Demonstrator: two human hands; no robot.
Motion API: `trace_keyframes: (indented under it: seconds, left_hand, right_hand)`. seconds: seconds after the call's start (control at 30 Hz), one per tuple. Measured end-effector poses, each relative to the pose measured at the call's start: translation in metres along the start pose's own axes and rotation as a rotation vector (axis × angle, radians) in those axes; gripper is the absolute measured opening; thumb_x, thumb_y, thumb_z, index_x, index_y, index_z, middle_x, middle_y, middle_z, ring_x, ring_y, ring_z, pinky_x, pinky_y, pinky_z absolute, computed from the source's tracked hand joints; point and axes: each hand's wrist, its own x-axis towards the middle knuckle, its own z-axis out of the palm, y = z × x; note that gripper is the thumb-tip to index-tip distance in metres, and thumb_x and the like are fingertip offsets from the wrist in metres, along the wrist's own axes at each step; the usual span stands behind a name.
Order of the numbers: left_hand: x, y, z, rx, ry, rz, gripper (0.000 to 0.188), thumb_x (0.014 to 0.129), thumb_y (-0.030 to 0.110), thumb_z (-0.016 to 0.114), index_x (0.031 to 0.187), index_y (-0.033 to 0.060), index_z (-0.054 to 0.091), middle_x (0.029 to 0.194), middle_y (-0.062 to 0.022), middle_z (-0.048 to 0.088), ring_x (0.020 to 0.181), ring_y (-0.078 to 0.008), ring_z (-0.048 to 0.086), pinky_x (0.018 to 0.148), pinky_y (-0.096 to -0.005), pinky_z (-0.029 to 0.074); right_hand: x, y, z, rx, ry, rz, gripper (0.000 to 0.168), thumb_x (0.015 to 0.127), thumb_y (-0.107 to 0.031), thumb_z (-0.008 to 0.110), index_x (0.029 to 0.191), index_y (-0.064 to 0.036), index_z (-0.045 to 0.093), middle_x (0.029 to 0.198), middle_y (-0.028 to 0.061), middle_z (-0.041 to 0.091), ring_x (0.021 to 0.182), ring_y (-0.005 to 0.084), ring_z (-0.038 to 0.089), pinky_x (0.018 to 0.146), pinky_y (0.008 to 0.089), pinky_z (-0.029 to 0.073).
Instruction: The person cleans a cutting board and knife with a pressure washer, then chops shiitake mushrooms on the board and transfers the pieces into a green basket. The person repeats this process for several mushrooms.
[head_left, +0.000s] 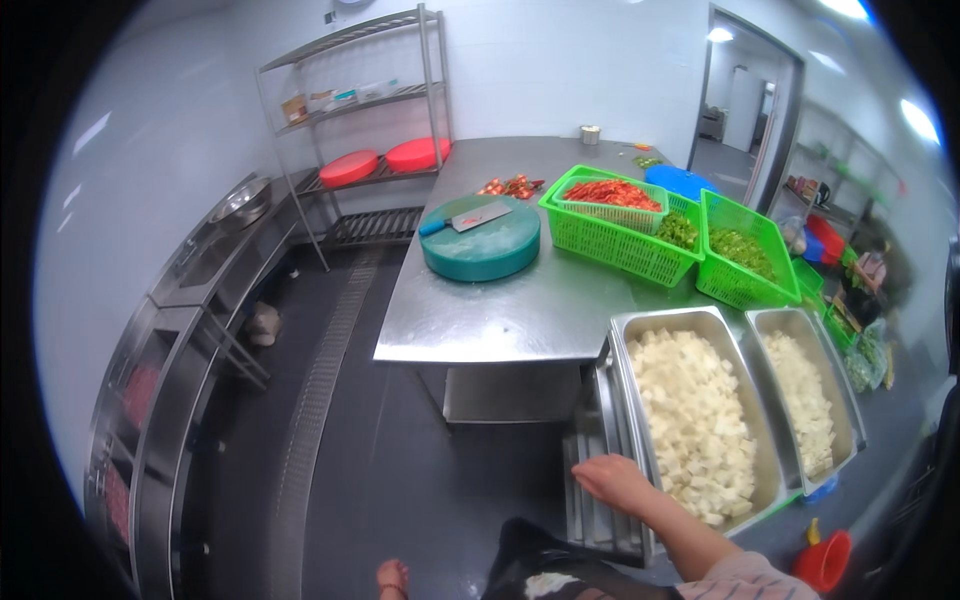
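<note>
My right hand (613, 481) is above the stacked steel pans (600, 450), fingers together and bent, with nothing visible in it. Just to its right is a deep steel pan (616, 330) of pale food cubes (694, 420). A second steel pan (844, 405) beyond it also holds pale cubes (799, 397). My left hand (392, 576), with a bracelet at the wrist, hangs low over the floor at the bottom edge. Its fingers look loosely curled, and its inner side is hidden.
A steel table (480, 319) bears a round green chopping board (480, 255) with a cleaver (480, 217), and green baskets (622, 251) of cut vegetables. A shelf rack (360, 109) stands behind, sinks (206, 262) line the left, and a red bucket (823, 562) is lower right. A person (870, 274) is far right.
</note>
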Motion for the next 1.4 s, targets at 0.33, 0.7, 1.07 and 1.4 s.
trace_keyframes:
  seconds: [0.33,0.7,1.07,1.4]
  left_hand:
    - [0.039,0.281,0.289,0.259,-0.380,0.399,0.011,0.086,0.013,0.056,0.088,0.0043,0.062,0.075,-0.0034,0.062,0.062,-0.0121,0.058,0.051,-0.0253,0.046]
    - [0.095,0.577,0.614,0.766,-0.375,1.506,0.035,0.077,0.007,0.061,0.110,-0.0005,0.056,0.112,-0.0181,0.058,0.101,-0.0323,0.056,0.091,-0.0378,0.043]
    - [0.116,0.674,0.784,1.416,-0.146,1.393,0.034,0.071,0.013,0.060,0.102,-0.0008,0.056,0.106,-0.0242,0.060,0.096,-0.0409,0.058,0.083,-0.0453,0.048]
    - [0.033,0.591,0.711,0.892,-0.673,1.429,0.027,0.087,0.021,0.056,0.100,-0.0024,0.063,0.095,-0.0139,0.065,0.089,-0.0251,0.060,0.083,-0.0353,0.046]
  right_hand:
    - [0.113,0.079,0.003,-0.065,-0.128,0.267,0.015,0.083,-0.020,0.057,0.090,-0.007,0.061,0.082,0.0095,0.063,0.080,0.0297,0.062,0.069,0.0404,0.050]
    - [0.164,0.100,0.007,-0.172,0.053,0.758,0.017,0.082,-0.022,0.057,0.091,-0.009,0.063,0.081,0.0087,0.064,0.079,0.0276,0.063,0.069,0.0397,0.050]
    - [0.179,-0.021,0.068,-0.093,0.154,1.441,0.018,0.085,-0.023,0.053,0.094,-0.011,0.065,0.087,0.0089,0.066,0.081,0.0293,0.064,0.071,0.0402,0.052]
    - [0.147,-0.090,0.106,-0.097,0.375,1.578,0.022,0.086,-0.024,0.053,0.098,-0.010,0.065,0.091,0.0095,0.066,0.085,0.0299,0.063,0.076,0.0415,0.051]
